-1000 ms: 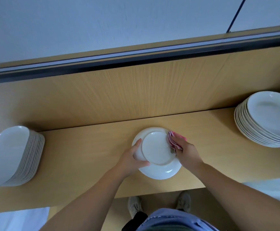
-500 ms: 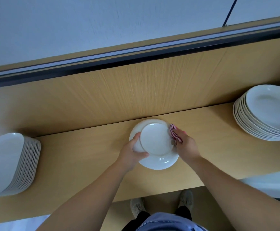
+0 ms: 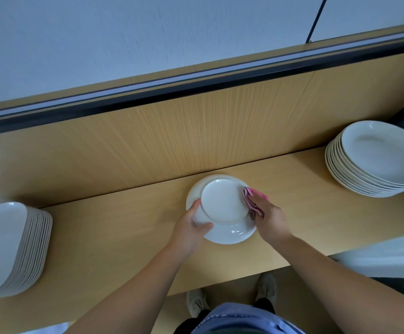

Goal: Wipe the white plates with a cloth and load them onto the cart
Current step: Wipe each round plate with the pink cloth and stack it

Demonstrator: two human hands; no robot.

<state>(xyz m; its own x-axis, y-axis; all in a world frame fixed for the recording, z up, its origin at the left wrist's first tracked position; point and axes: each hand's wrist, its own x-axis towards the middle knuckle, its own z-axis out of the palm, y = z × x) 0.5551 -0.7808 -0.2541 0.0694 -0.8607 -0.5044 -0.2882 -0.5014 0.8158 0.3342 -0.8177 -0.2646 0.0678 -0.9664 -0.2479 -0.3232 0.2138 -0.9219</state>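
A white plate (image 3: 221, 208) is held upside down, its base ring facing me, over the middle of the wooden counter (image 3: 114, 232). My left hand (image 3: 191, 227) grips its left rim, thumb on the underside. My right hand (image 3: 269, 219) presses a pink cloth (image 3: 252, 200) against the plate's right edge. A tall stack of white plates (image 3: 374, 160) stands at the counter's right end. Another stack of white plates (image 3: 13, 247) stands at its left end.
A wooden back panel (image 3: 196, 133) rises behind the counter, topped by a dark rail. The counter's front edge runs just above my shoes (image 3: 267, 286). White surfaces show past the counter at the lower right and lower left.
The view has shifted slightly, so the plate and both stacks sit a little higher in the frame. My right hand with the cloth has slid a short way along the plate's right edge.
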